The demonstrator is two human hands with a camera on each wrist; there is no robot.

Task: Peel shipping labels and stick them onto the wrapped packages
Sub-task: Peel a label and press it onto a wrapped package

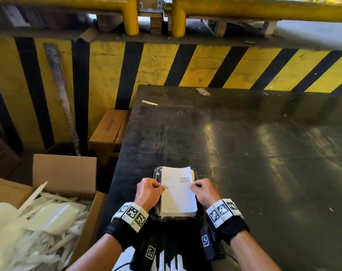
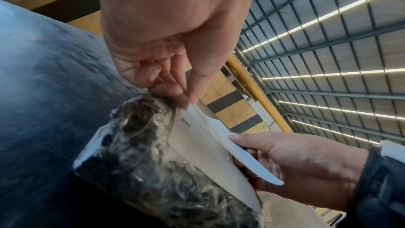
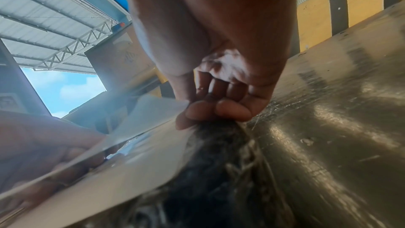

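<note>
White printed shipping label (image 1: 177, 189): lay on the black film-wrapped package (image 1: 158, 173) at the dark worn table's (image 1: 264, 153) near edge. My left hand (image 1: 148, 192) pinched its left edge; my right hand (image 1: 204, 191) pinched its right edge. Open cardboard box of white plastic scraps (image 1: 48, 212): left, beside the table.

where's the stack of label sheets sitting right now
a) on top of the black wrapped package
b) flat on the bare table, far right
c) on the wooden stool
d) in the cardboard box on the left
a: the stack of label sheets lies on the black wrapped package at the table's near edge, with the left hand and right hand each pinching a side of the top sheet.
</note>
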